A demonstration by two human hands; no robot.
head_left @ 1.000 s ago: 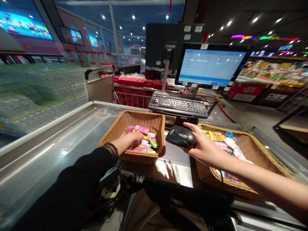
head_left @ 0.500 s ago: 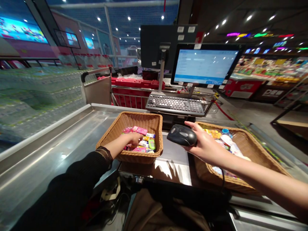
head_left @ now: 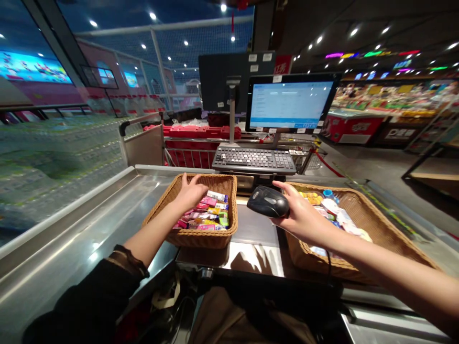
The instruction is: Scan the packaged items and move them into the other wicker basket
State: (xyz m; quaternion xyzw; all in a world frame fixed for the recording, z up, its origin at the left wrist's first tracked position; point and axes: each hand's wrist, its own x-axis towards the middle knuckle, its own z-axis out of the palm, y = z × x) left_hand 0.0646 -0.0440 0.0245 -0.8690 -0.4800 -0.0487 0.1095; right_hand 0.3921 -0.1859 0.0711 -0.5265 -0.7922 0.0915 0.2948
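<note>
My left hand (head_left: 192, 195) is over the left wicker basket (head_left: 233, 205), fingers spread apart, with no item visible in its grasp. Near its fingertips lies a white-and-blue packet (head_left: 217, 196); whether they touch I cannot tell. Small colourful packets lie in rows in this basket, among them a pink packet (head_left: 208, 201) and a green packet (head_left: 224, 219). A black handheld barcode scanner (head_left: 268, 201) is in my right hand (head_left: 299, 210), held above the counter between the two baskets. Behind that hand and forearm, the right wicker basket (head_left: 382, 220) is partly covered.
In the right basket are yellow packs (head_left: 311, 197), a blue-capped container (head_left: 327, 193) and white items. Beyond the counter (head_left: 251, 227) stand a keyboard (head_left: 254, 159) and a lit monitor (head_left: 290, 105). A metal-railed surface (head_left: 118, 210) runs along the left.
My left hand has risen from among the packets toward the basket's back left, its fingers now spread. A white-and-blue packet shows at the back of the rows. My right hand still holds the scanner.
</note>
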